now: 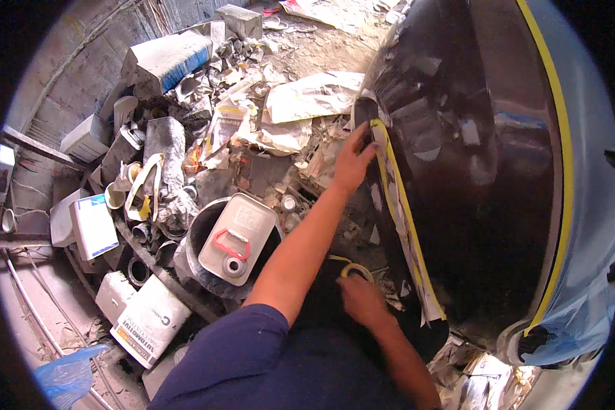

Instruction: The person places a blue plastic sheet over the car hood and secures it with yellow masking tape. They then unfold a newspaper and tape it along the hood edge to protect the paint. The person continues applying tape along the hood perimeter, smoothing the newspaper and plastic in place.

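A large dark glossy curved vehicle panel [468,225] stands at my right. Along its near edge runs a strip of masking paper [402,217] bordered with yellow tape. My left hand [352,164] reaches to the upper end of that strip, its fingers extended and touching the edge there, nothing visibly gripped. Lower down, beside the sill, my right hand [363,302] is closed on a roll of masking tape [357,271]. A short loose tail of tape sticks out left from the roll. Part of the right hand's grip is blurred.
Blue plastic sheeting [588,273] edged with yellow tape covers the panel's right side. Left of my arm, a rectangular can [242,222] with a red handle sits in a bucket [205,239]. Boxes, containers and crumpled paper [314,96] litter the floor to the left and ahead.
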### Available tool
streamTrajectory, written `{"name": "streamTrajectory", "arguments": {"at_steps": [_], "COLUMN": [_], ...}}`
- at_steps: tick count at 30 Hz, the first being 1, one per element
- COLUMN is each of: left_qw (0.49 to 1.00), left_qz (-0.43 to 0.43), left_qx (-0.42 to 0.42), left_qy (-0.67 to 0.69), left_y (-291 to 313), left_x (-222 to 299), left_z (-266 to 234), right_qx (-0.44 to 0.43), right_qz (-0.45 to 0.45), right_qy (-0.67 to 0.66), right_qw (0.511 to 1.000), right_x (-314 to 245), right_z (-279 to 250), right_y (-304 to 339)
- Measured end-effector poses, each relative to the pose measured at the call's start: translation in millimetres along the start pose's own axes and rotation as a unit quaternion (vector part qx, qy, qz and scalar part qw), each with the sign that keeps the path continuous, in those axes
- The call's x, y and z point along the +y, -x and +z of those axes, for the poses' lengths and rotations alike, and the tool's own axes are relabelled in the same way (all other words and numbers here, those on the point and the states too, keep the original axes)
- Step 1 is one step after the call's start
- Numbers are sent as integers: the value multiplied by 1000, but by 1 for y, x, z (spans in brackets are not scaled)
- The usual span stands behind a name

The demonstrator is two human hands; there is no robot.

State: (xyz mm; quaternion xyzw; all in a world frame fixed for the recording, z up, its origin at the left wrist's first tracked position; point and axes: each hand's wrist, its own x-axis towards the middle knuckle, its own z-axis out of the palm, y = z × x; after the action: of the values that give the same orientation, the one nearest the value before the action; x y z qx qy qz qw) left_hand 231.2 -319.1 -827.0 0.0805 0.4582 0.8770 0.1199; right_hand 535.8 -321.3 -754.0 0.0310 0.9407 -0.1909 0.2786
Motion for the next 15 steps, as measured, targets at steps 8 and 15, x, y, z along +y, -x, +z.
{"name": "streamTrajectory", "arguments": {"at_steps": [8, 15], "left_qw": [924, 914], "left_qz": [91, 89], "left_qx": [105, 159], "left_qy": [-355, -362], "left_y": [-42, -67], "left_x": [-24, -37], "left_z": [-13, 4], "right_qx": [187, 229], "right_qz": [37, 15], "right_qy": [-172, -188], "right_qw": [967, 955], "right_x": [67, 58], "right_z": [16, 34], "right_y": [82, 79]}}
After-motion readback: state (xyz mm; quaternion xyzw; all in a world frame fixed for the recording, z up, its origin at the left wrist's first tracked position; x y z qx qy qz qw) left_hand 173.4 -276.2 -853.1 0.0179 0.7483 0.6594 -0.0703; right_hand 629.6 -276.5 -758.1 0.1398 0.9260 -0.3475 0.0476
